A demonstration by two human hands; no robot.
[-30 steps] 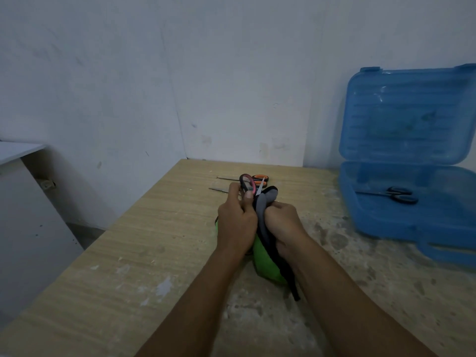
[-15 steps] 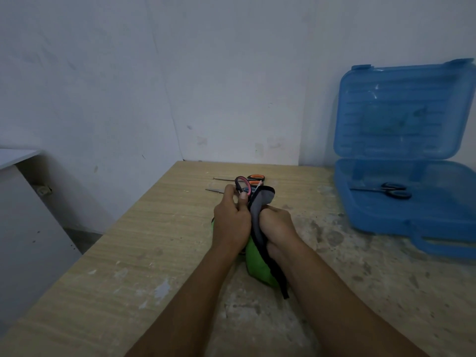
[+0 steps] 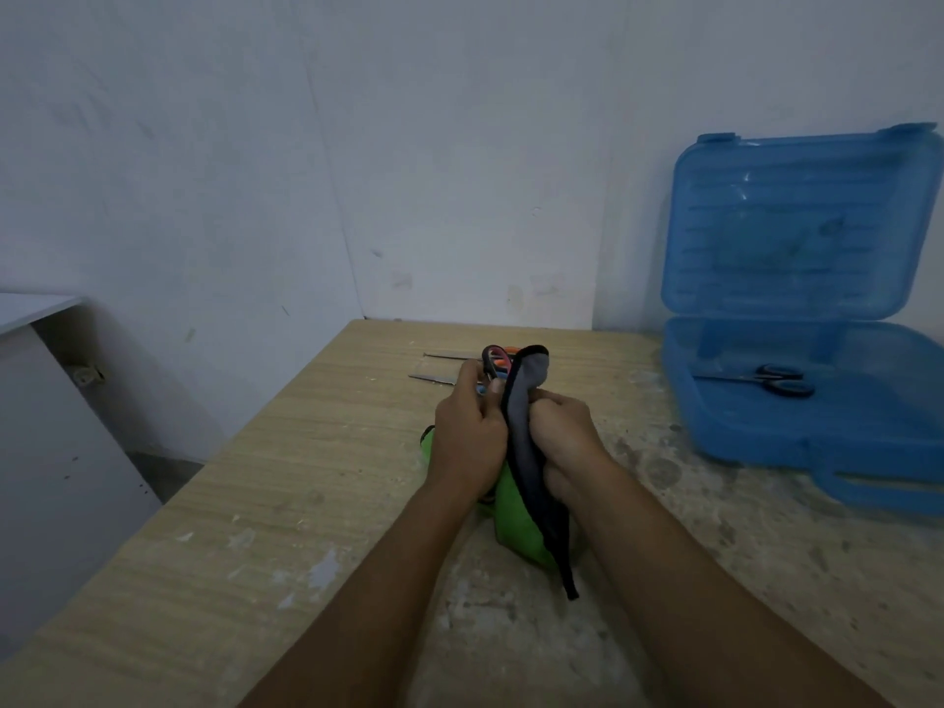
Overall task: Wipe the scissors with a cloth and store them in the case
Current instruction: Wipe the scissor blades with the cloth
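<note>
My left hand grips the dark handle of a pair of scissors above the table's middle. My right hand clutches a grey and green cloth with a black edge, wrapped round the blades, which are hidden. Two more pairs of scissors lie on the table behind my hands: one with an orange handle and one whose blade alone shows. The blue plastic case stands open at the right, with a black-handled pair of scissors lying in its bottom half.
The case lid leans upright against the white wall. The wooden table has a left edge dropping to the floor, and a white cabinet stands beyond it. The table's right part is stained and scuffed.
The cloth's top has slid up over the scissors, hiding more of the handle. Both hands stay together at the same spot. The camera has shifted slightly.
</note>
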